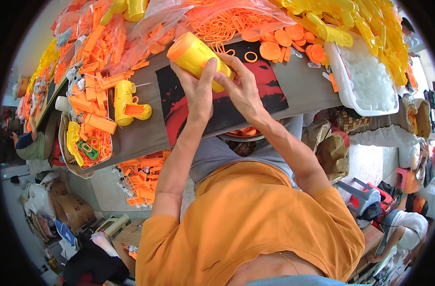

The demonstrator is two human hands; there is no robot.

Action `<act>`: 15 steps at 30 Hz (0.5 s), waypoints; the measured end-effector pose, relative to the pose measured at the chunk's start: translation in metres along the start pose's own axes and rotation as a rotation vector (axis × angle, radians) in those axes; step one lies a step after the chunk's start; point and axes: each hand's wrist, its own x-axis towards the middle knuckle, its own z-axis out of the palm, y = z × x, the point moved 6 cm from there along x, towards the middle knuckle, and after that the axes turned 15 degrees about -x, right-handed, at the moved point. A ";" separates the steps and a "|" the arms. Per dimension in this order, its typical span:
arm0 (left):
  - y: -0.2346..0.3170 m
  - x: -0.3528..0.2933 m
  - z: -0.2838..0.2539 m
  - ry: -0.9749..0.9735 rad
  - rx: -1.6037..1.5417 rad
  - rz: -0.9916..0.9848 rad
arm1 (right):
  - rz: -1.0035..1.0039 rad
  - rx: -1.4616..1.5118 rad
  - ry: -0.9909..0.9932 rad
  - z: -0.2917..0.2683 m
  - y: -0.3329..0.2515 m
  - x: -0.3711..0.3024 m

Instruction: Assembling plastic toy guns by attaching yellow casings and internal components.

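Observation:
My left hand [197, 93] and my right hand [241, 85] both hold a yellow plastic cylinder [194, 56] with an orange cap at its far left end. It is tilted above a black and red mat [270, 90]. Fingers of the left hand wrap its left side; those of the right close on its near right end, partly hiding it. Just beyond the right hand lies a small orange ring [250, 57]. Left of the mat, a yellow gun-shaped toy housing [125, 102] rests on the grey table [143, 121].
Orange plastic parts [91, 102] are heaped at the left, above an open box [86, 162]. Orange rings and discs [282, 38] spread along the back. At right stand a white tub [365, 76] of translucent pieces and a yellow housing pile [370, 24]. Other people work at both sides.

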 end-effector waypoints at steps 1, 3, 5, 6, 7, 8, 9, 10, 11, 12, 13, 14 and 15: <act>0.000 0.000 0.000 0.000 0.002 -0.001 | 0.001 0.002 0.001 0.000 0.000 0.002; 0.002 0.002 -0.003 0.027 0.010 0.041 | 0.045 0.131 -0.109 0.005 0.001 0.005; -0.002 0.003 -0.008 0.053 -0.047 -0.018 | -0.020 0.018 -0.094 0.001 0.002 0.006; -0.005 0.004 -0.012 0.083 -0.104 -0.077 | -0.084 -0.098 -0.085 -0.002 0.001 0.006; -0.005 0.004 -0.011 0.029 -0.200 -0.194 | -0.283 -0.353 -0.012 -0.009 -0.012 -0.003; -0.001 0.005 -0.011 -0.058 -0.260 -0.254 | -0.300 -0.363 -0.005 -0.013 -0.014 -0.007; 0.003 0.004 -0.011 -0.146 -0.321 -0.315 | -0.316 -0.374 0.002 -0.017 -0.015 -0.009; 0.011 -0.001 -0.013 -0.120 -0.124 -0.330 | -0.304 -0.386 0.013 -0.027 -0.015 -0.012; 0.015 -0.003 -0.019 -0.129 -0.126 -0.336 | -0.302 -0.432 0.039 -0.039 -0.022 -0.010; 0.038 -0.003 -0.018 -0.246 0.503 0.094 | -0.299 -0.477 0.064 -0.047 -0.028 -0.008; 0.055 -0.016 0.000 -0.343 1.119 0.543 | -0.290 -0.481 0.068 -0.048 -0.029 -0.007; 0.047 -0.022 0.013 -0.579 1.352 0.487 | -0.272 -0.443 -0.020 -0.042 -0.027 -0.004; 0.039 -0.028 0.028 -0.758 1.421 0.592 | -0.254 -0.402 -0.107 -0.037 -0.027 -0.003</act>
